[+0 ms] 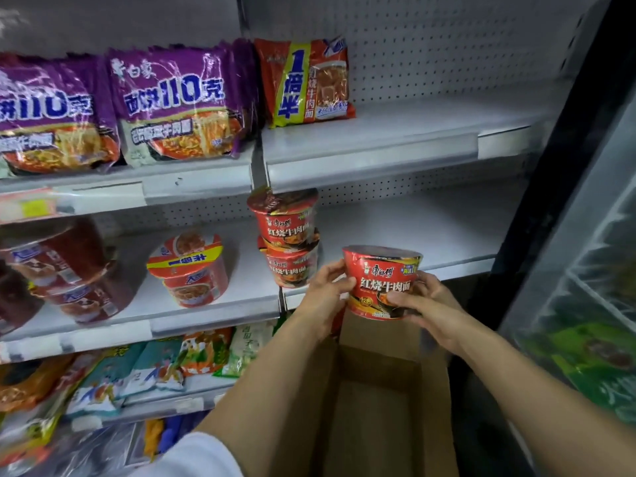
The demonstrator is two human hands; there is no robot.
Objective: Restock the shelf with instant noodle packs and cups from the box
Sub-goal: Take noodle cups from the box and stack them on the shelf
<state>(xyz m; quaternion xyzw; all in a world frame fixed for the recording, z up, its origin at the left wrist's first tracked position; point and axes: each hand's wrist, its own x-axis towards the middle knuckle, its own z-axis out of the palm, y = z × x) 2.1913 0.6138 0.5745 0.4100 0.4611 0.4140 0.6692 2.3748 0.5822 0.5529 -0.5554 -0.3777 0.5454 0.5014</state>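
A red instant noodle cup (382, 277) is held upright in the air between both hands, just in front of the middle shelf (430, 266). My left hand (327, 290) grips its left side and my right hand (423, 301) wraps its lower right side. Below them the open cardboard box (382, 390) shows a bare brown bottom. Two matching red cups (287, 235) stand stacked on the middle shelf to the left of the held cup. On the upper shelf (395, 139) an orange noodle pack (306, 80) stands upright.
Purple noodle packs (179, 105) fill the upper shelf's left bay. A red and yellow cup (189, 270) and dark red cups (62, 270) sit on the middle left shelf. Mixed packets (137, 370) lie on the lower shelf. A glass-door cooler (585, 304) stands at the right.
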